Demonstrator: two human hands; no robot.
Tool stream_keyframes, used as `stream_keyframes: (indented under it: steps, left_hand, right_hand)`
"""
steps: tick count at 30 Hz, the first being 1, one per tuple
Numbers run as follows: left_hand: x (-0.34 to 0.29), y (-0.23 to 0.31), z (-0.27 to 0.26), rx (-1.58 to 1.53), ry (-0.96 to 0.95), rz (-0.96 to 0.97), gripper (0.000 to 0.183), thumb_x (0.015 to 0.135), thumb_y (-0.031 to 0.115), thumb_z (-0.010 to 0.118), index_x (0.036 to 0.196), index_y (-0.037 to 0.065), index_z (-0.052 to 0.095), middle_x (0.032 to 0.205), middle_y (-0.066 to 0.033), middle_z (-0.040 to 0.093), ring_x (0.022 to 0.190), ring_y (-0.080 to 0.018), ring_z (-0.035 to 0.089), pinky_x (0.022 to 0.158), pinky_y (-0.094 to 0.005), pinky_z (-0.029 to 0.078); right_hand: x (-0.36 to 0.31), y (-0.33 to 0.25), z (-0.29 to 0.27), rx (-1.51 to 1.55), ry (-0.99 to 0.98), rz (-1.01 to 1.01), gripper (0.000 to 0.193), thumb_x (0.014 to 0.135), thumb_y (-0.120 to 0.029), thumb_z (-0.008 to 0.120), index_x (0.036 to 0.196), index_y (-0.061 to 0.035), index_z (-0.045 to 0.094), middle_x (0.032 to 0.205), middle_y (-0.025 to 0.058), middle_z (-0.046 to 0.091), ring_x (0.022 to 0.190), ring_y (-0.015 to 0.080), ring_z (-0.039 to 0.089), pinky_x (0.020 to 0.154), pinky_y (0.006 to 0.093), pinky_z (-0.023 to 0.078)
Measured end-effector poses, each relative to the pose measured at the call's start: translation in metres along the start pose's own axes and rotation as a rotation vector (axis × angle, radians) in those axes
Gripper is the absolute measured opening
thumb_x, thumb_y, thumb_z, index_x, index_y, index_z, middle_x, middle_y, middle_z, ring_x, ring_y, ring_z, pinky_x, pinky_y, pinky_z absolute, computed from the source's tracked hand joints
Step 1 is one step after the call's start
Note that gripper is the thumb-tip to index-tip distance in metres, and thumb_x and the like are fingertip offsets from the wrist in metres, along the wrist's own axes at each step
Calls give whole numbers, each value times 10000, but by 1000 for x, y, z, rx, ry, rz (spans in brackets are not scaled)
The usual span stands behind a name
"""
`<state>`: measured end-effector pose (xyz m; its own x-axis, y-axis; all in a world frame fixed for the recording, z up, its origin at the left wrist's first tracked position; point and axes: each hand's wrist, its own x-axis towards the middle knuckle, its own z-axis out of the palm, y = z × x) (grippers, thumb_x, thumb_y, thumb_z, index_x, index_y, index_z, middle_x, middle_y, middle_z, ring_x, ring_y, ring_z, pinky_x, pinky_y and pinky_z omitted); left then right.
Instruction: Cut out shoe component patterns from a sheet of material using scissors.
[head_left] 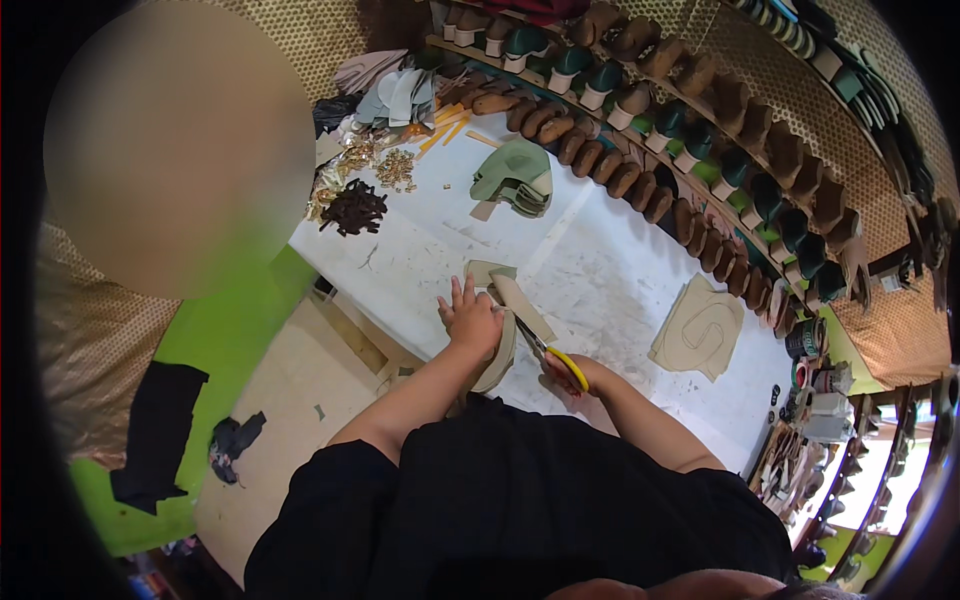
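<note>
My right hand [577,374] is closed around the yellow handles of a pair of scissors [566,366]. Their blades point up and left into a beige-green piece of sheet material [503,352], fabric or thin leather. On that piece lies my left hand [474,322]; its outer fingers are spread, while the index finger and thumb pinch the piece beside the blades. A beige strip [525,305] slants away just beyond the blades, and a flat scrap [488,271] rests past my left fingertips. The thumb is partly hidden.
Stacked green cut pieces [513,178] lie farther back on the white table [610,240]. A beige sheet with curved outlines [700,328] is at right. Dark brown small pieces [355,207] and gold-coloured bits [396,170] are heaped at far left. Shoe lasts [600,165] line the far edge.
</note>
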<state>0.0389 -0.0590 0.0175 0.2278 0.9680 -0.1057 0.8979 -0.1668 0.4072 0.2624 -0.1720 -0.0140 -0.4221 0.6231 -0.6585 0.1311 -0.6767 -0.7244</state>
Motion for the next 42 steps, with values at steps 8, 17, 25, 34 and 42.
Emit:
stream_keyframes:
  steps: [8,17,25,34,42]
  left_hand:
    - [-50,-7,33,156,-36,323,827,924,408,546,1527,-20,178,1614,-207,120,1486,-378,143,1172,-579,109]
    - [-53,-10,37,138,-131,262,823,949,480,483,1536,-7,174,1628,-178,96,1508,-337,83,1195,-533,57]
    - [-54,-12,37,153,-117,266,826,951,492,470,1540,-1,166,1630,-173,91,1509,-329,81,1195,-532,42]
    - [-55,-14,40,111,-72,296,826,935,472,501,1520,-29,203,1614,-206,136,1499,-364,111,1181,-565,63]
    - [-54,-15,42,112,-59,305,834,931,483,499,1520,-29,205,1612,-209,141,1496,-367,127,1179,-570,74]
  right_hand:
    - [-3,-18,-10,-32,-55,23,684,897,-765,402,648,-129,440,546,-1,410,418,130,408,402,280,332]
    - [13,-4,-6,15,15,48,669,897,-744,442,660,-119,464,537,6,419,408,134,424,391,276,339]
    - [3,-17,0,103,41,117,674,891,-758,431,663,-124,457,535,4,408,402,128,404,391,275,329]
    - [7,-9,-3,103,38,118,677,875,-773,441,670,-128,475,547,-2,415,403,128,382,399,274,321]
    - [7,-13,-2,-16,110,104,683,877,-760,465,652,-117,511,560,-5,438,451,124,418,436,278,321]
